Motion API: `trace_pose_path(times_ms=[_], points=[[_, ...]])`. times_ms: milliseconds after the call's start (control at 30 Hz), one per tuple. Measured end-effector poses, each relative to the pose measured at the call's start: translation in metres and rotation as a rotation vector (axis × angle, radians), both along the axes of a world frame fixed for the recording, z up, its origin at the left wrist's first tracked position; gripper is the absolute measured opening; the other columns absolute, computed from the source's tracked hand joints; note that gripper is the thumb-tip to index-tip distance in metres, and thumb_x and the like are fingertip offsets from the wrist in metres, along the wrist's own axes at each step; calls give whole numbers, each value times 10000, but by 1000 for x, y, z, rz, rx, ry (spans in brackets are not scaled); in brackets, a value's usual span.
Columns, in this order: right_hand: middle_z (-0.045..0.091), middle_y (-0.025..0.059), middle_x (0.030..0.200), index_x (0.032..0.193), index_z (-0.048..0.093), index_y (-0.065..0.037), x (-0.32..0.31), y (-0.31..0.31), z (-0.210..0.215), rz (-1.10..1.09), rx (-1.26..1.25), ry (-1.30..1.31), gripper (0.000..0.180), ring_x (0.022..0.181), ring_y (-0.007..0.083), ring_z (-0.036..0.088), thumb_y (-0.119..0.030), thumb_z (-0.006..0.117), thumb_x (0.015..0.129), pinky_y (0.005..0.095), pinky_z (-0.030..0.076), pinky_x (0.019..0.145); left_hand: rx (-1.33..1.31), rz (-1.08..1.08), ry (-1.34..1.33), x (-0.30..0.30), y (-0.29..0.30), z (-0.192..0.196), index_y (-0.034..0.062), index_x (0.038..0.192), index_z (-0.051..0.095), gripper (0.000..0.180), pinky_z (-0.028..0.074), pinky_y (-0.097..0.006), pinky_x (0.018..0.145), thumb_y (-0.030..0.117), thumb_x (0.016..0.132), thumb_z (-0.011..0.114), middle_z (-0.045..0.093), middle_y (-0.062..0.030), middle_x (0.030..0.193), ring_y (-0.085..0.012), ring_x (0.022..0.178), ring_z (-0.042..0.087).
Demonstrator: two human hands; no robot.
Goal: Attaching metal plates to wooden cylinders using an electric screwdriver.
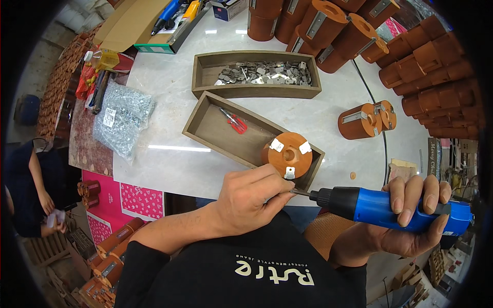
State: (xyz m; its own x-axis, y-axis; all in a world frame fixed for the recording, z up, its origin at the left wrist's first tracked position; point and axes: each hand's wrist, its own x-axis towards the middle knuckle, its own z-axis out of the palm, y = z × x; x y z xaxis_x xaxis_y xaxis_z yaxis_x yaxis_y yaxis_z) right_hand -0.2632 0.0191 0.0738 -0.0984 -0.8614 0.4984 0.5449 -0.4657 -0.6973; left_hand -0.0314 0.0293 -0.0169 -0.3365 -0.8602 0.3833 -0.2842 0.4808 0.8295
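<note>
Right fingers [398, 195] grasp a blue screwdriver [377, 205], left fingers [277, 199] pinch its bit [303, 193], and pale lettering [282, 276] marks the shirt [205, 277].

Blue driver [380, 205] in right hand [412, 240], brown cylinder [300, 164]

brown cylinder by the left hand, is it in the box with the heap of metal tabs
No, the cylinder stands in the nearer box, while the heap lies in the farther box.

Glare-streaked tabletop [174, 172], warped edges
</note>
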Motion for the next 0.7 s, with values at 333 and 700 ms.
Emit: trace_pose_path(times_ms=[333, 700], points=[[582, 84, 962, 1189, 449, -48, 20, -10, 12, 13, -108, 219, 351, 662, 159, 593, -223, 603, 926, 348, 509, 652, -36, 56, 44, -12, -12, -13, 11, 963, 699, 224, 431, -268, 488, -2, 755, 782, 620, -70, 758, -132, 557, 570], [589, 113, 976, 1217, 438, -35, 37, -19, 7, 21, -117, 354, 346, 675, 149, 576, -220, 535, 942, 369, 498, 678, 19, 40, 14, -9, -13, -20, 11, 1052, 698, 297, 485, -275, 519, 59, 775, 797, 683, -108, 889, -149, 603, 626]])
